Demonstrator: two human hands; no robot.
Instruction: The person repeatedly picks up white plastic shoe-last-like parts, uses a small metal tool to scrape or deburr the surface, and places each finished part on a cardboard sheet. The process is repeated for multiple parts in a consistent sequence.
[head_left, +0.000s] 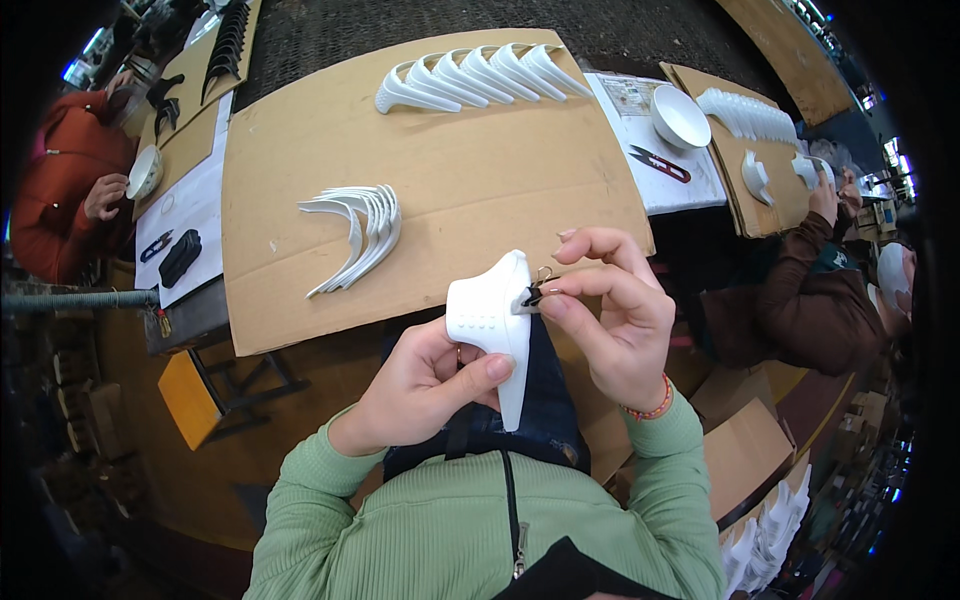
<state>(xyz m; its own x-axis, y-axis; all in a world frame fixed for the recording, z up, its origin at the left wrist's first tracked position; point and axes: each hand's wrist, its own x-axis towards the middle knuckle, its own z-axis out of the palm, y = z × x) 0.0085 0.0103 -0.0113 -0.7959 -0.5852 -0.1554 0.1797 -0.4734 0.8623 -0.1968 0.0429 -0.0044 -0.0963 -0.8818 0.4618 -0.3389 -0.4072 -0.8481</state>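
Your left hand [415, 390] grips a white curved plastic part [487, 295] in front of your body, near the front edge of the cardboard sheet [500, 165]; your thumb presses along its lower side while your other fingers go behind it; the part stands roughly upright, its narrow end pointing down, and its face carries small raised dots. Your right hand [630, 325] is narrowed to a pinch, thumb and finger closed on a small black clip [533, 297] with a wire loop, right at the part's right edge; another finger curls above, clear of it.

On the cardboard, a nested stack of white curved pieces [385, 225] lies to the left; a row of similar white pieces [415, 95] runs along the far edge. Just beyond the sheet's right side you have a white bowl [682, 117] and red-handled snips [672, 169]; next to the bowl lies a printed sheet [628, 97], its fine markings too small for you to read here.

At your left, a co-worker's hand [103, 195] is at a second bowl [147, 172]; black snips [157, 246] lie nearer you; at your right, another co-worker's hand [823, 202] holds a white piece [806, 170].
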